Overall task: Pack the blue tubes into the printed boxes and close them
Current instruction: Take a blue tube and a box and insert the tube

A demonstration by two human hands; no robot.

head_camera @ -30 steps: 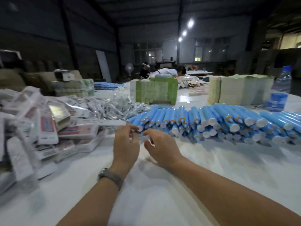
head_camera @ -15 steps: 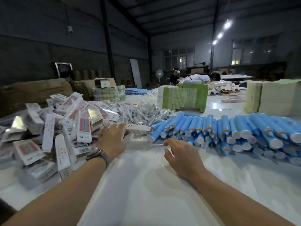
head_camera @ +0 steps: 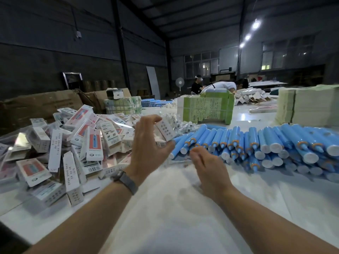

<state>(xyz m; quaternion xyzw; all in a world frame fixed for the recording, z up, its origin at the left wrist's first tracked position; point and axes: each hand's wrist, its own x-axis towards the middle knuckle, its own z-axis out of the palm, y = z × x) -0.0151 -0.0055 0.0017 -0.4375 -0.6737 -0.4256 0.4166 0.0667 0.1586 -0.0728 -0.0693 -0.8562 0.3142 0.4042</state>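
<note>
White sheeting covers the table point(head_camera: 174, 217), where a printed box point(head_camera: 164, 130) is held lightly in the curled fingers of the left hand point(head_camera: 146, 149) while the right hand point(head_camera: 207, 167) is kept loosely spread and empty. Blue tubes point(head_camera: 266, 142) are stacked just right; light, smooth and likely to roll, one is best taken mid-body. Finished boxes point(head_camera: 73, 143) are heaped to the left, and green cartons point(head_camera: 207, 107) stand behind, well apart.

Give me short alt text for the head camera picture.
A person's left hand holds a printed box over a white table, while the open right hand reaches toward a row of blue tubes. A heap of packed boxes lies at left.
</note>
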